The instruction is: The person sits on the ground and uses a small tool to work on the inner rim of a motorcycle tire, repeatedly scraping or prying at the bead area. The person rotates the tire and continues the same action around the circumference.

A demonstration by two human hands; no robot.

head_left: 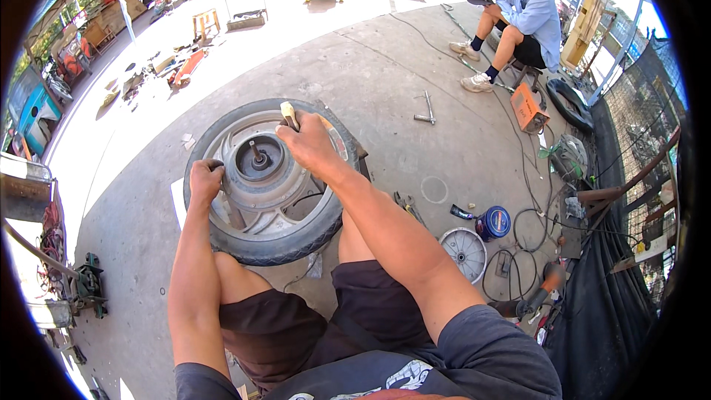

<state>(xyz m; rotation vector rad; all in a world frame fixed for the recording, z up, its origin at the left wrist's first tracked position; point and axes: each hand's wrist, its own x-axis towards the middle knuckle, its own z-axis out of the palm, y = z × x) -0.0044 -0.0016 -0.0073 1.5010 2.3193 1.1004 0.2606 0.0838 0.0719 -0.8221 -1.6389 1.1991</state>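
Note:
A spoked-hub wheel with a black tyre (269,250) lies flat before my knees, its axle (256,154) pointing up from the hub. My left hand (205,178) is closed at the wheel's left side, by something small and dark that I cannot make out. My right hand (311,144) grips a pale yellow handle (289,115) above the upper right of the wheel; the tool's working end is hidden. Beside the wheel at lower right are pliers-like tools (407,207), a silver round cover (463,255) and a blue tub (493,222).
Another person (541,37) sits on a stool at upper right, holding a dark object, beside an orange machine (529,109), a loose tyre (569,104) and cables. A cross wrench (426,110) lies on the concrete. Dark mesh sheeting lines the right; metal equipment (92,285) stands at left.

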